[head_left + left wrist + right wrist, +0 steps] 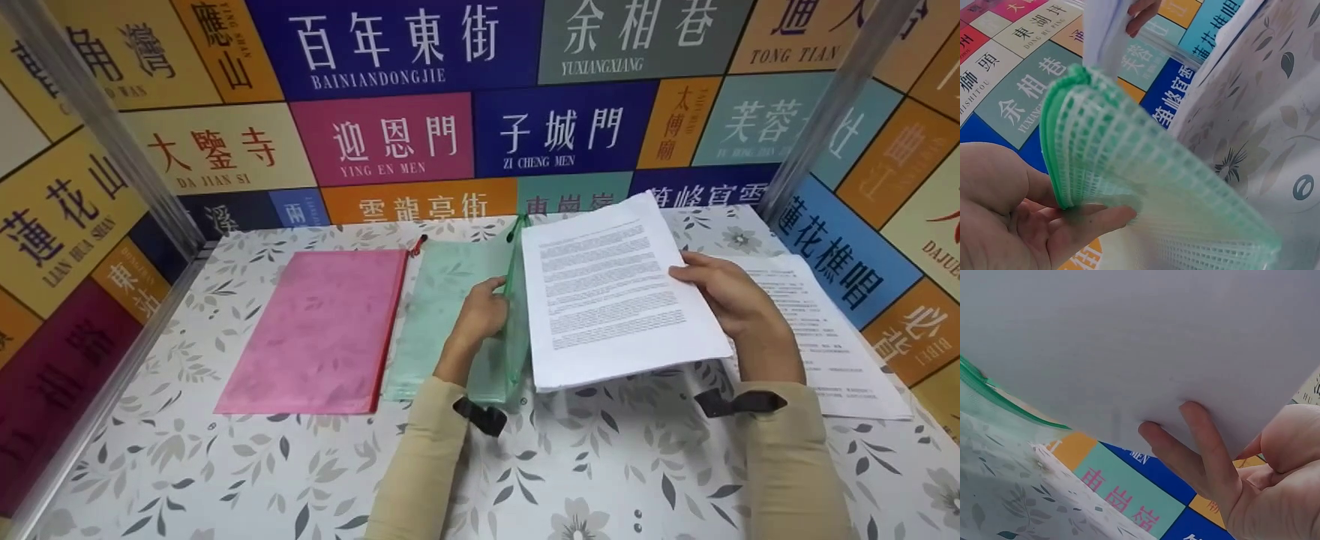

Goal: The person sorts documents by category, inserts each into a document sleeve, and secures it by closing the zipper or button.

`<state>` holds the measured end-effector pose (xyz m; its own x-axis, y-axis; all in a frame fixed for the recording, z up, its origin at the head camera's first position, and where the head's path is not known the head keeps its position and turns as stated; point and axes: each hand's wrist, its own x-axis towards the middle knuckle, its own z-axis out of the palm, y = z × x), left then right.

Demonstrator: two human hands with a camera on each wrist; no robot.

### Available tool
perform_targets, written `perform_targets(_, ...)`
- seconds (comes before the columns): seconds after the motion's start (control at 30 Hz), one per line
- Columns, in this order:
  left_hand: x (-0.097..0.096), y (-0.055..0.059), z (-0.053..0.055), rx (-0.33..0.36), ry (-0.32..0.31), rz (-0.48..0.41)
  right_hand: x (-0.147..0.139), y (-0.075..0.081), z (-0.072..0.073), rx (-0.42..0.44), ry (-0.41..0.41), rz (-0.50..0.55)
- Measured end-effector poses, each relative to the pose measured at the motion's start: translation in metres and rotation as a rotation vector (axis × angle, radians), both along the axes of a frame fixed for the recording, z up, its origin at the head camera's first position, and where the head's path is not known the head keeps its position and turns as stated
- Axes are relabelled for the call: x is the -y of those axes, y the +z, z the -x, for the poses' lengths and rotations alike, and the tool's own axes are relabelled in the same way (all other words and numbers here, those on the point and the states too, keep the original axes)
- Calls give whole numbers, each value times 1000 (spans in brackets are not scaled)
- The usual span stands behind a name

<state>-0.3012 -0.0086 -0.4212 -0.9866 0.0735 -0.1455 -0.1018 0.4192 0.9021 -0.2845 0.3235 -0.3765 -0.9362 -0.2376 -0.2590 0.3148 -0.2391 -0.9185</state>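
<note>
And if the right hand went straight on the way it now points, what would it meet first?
The right hand holds printed sheets; with these ahead of it, it would probably meet the raised side of the green folder first, though the depth is hard to judge.

Before me, a white, leaf-patterned table [255, 480] bears a pink folder [313, 330] at ten o'clock, a green folder [431, 330] at eleven, one side standing off the surface, and, at three o'clock, printed papers [836, 360] partly hidden from view.
</note>
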Motion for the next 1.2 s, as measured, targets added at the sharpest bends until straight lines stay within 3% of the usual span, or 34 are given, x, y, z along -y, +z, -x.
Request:
perform_targets(0.1, -2, -1, -1, -11, 3, 19, 2, 3, -1, 11, 8, 3)
perform_targets(0.37, -5, -2, -4, -19, -24, 25, 10, 8, -6, 66, -2, 151)
perform_targets(0.57, -3, -2, -4, -54, -84, 80, 15, 7, -3, 42, -15, 97)
perform_targets(0.7, -2, -2, -5, -18, -153, 42, 17, 3, 0, 18, -18, 66)
perform_targets(0.8, -3, -5, -4, 15, -163, 17, 20, -1, 3, -14, 0, 35)
perform_targets(1.03, -12, -9, -8, -37, -84, 197, 22, -7, 5, -46, 49, -13)
perform_targets(1.2, -26, -15, -16, -33, -89, 392, 19, -11, 7, -11, 44, -3)
